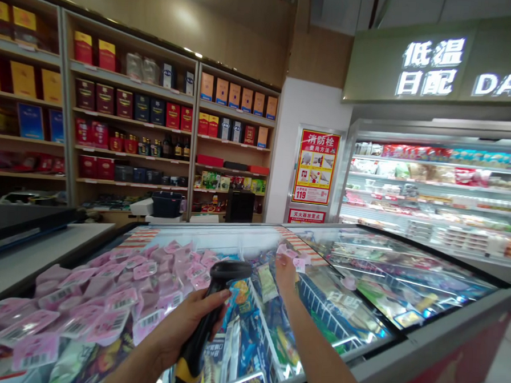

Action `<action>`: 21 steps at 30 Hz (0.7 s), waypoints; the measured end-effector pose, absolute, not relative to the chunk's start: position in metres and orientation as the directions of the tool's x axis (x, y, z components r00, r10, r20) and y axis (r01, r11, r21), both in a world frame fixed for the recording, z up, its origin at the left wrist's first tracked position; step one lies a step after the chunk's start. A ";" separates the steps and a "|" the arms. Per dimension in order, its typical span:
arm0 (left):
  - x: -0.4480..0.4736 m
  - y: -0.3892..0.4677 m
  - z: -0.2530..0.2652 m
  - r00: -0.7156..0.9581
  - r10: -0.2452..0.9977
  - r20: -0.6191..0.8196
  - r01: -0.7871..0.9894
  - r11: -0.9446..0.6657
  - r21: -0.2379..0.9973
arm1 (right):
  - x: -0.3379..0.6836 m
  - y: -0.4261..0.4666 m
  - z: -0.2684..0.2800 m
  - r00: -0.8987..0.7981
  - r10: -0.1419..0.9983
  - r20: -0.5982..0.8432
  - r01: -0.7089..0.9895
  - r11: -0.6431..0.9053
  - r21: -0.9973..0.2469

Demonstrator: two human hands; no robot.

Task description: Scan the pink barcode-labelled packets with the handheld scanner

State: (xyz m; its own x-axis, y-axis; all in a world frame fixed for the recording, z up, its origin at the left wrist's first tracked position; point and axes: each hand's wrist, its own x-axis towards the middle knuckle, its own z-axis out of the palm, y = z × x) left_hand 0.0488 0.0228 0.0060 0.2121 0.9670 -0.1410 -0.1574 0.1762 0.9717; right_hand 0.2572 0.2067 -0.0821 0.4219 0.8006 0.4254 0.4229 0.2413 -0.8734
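Note:
My left hand (202, 311) is wrapped round the handle of a black and yellow barcode scanner (231, 269), its head pointing to the right. Farther out, my right hand (284, 270) reaches over the freezer with fingers closed on a small pink sealed cup (294, 253), whose white barcode label faces me. My fingers and the distance partly hide that cup. To the left, a heap of similar pink sealed cups (116, 301), many with barcode labels up, lies on top of the freezer. Beneath my hands are blue snack packets (248, 340) in a white wire basket.
The chest freezer (458, 322) with a glass lid (376, 260) extends to the right. Shelves of boxed bottles (134, 105) stand behind. A lit refrigerated display (435, 195) is at the far right, and a counter (42, 249) at the left. A red and yellow poster (315, 166) hangs on the wall.

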 end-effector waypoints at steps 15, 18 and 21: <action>0.074 0.041 -0.005 0.255 0.953 -0.161 -0.130 0.199 0.971 | 0.331 0.221 -0.094 0.504 0.782 0.367 0.684 -0.101 -0.723; 0.073 0.037 -0.004 0.281 0.948 -0.151 -0.130 0.193 0.973 | 0.327 0.218 -0.093 0.507 0.794 0.336 0.654 -0.101 -0.749; 0.070 0.031 0.000 0.274 0.951 -0.145 -0.139 0.188 0.972 | 0.318 0.217 -0.091 0.488 0.817 0.309 0.603 -0.059 -0.796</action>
State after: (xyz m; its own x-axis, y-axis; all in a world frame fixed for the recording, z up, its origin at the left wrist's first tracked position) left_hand 0.0702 0.0311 0.0003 0.2736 0.9509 -0.1445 -0.1388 0.1877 0.9724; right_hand 0.3176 0.2174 -0.0906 0.4875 0.8166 0.3091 0.6029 -0.0587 -0.7957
